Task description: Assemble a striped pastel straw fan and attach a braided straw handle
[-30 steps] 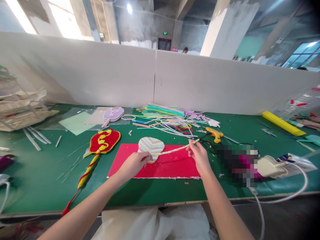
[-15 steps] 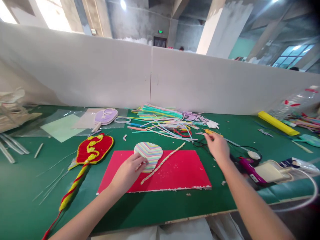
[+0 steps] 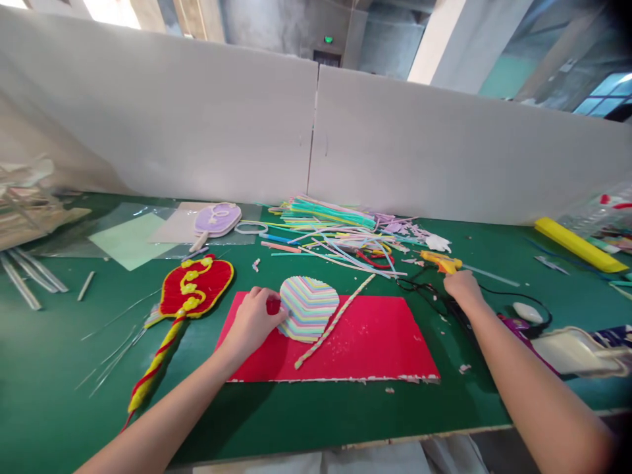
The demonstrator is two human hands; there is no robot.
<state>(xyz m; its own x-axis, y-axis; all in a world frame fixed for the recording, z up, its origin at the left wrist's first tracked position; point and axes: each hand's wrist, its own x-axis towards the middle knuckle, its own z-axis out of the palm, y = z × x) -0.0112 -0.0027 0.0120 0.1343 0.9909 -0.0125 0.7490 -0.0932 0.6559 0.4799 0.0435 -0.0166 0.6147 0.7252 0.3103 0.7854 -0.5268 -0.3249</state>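
Observation:
A striped pastel fan-shaped piece [image 3: 309, 308] lies on the red board [image 3: 380, 336]. At its left edge, my left hand [image 3: 254, 319] is closed with thumb and fingers on the rim. A twisted pale cord [image 3: 336, 320] lies diagonally along the piece's right side. Off the board's upper right corner, my right hand [image 3: 463, 289] is wrapped round the handle of a yellow hot glue gun [image 3: 442, 261]. The gun's nozzle points left, and a clear glue stick [image 3: 494, 275] extends behind it. The fingers on the handle are partly hidden.
A red and yellow fan [image 3: 197, 289] lies at left, near a lilac fan [image 3: 217, 219]. Several pastel chenille stems [image 3: 330, 214] are heaped at the back, with red-handled scissors [image 3: 376, 260]. A black cable [image 3: 419, 289] runs beside the glue gun. A white partition [image 3: 222, 125] stands behind.
My right hand has moved from the glue gun's front to its handle and grips it. My left hand has shifted to the striped piece's left edge. The view has tilted down and turned slightly left.

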